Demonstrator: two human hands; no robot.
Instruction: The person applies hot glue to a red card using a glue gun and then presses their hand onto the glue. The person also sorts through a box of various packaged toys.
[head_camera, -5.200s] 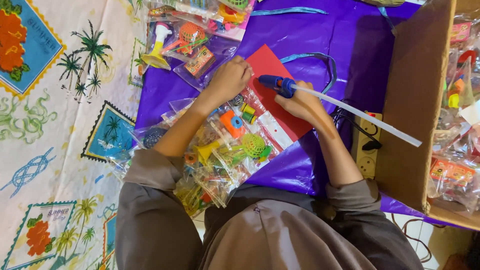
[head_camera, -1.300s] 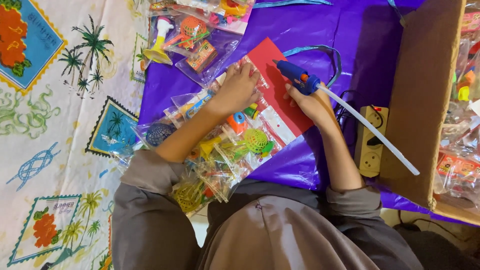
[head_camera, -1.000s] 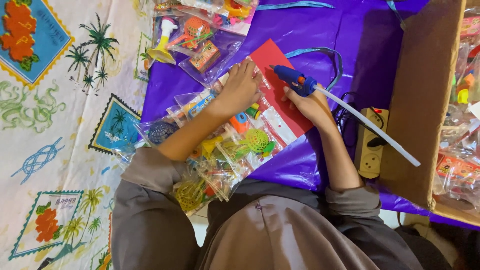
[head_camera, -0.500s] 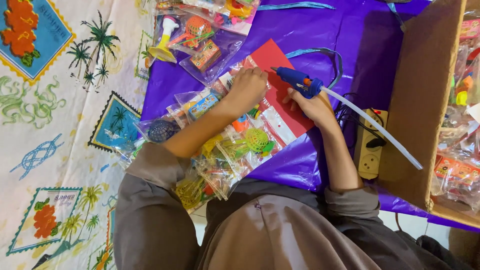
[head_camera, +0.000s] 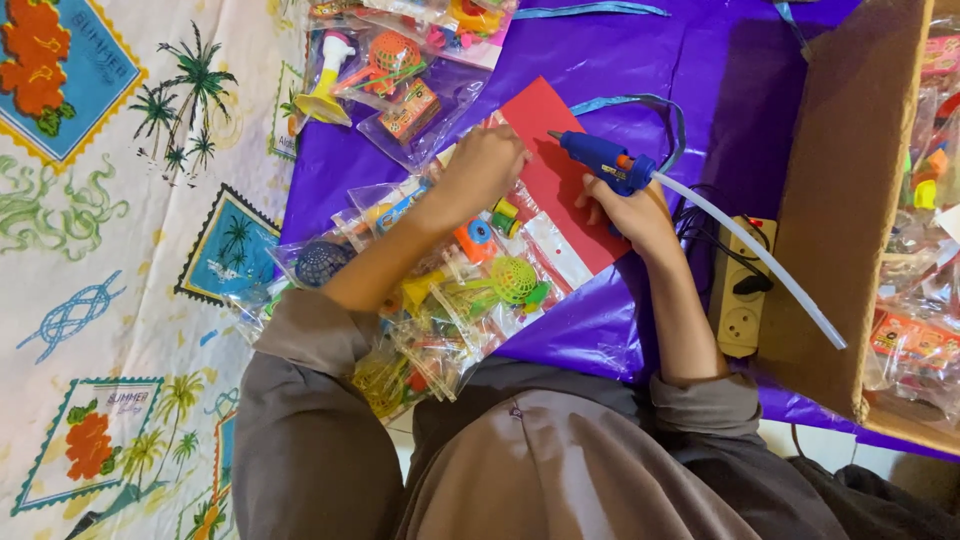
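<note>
Two bare hands work over a red card (head_camera: 560, 180) that lies on a purple sheet (head_camera: 650, 70). To the left of the fingers of the left hand (head_camera: 482, 168), clear bags of small plastic toys (head_camera: 385, 80) sit on the sheet, and past them a cloth printed with palm trees (head_camera: 130, 230) covers the surface. That hand presses down with fingers curled close together on the card's left edge, where it overlaps a toy bag (head_camera: 500, 270) lying beneath the forearm; whether the fingertips pinch anything cannot be told. Just right of those fingers, the nozzle of a blue glue gun (head_camera: 605, 162) points toward them, its tip over the card. The right hand (head_camera: 630, 210) grips the gun's handle, fingers wrapped tight around it. A translucent glue stick (head_camera: 760, 260) juts out behind the gun, running right over a white power strip (head_camera: 742, 290) toward an open cardboard box (head_camera: 840, 180) holding more bagged toys.
</note>
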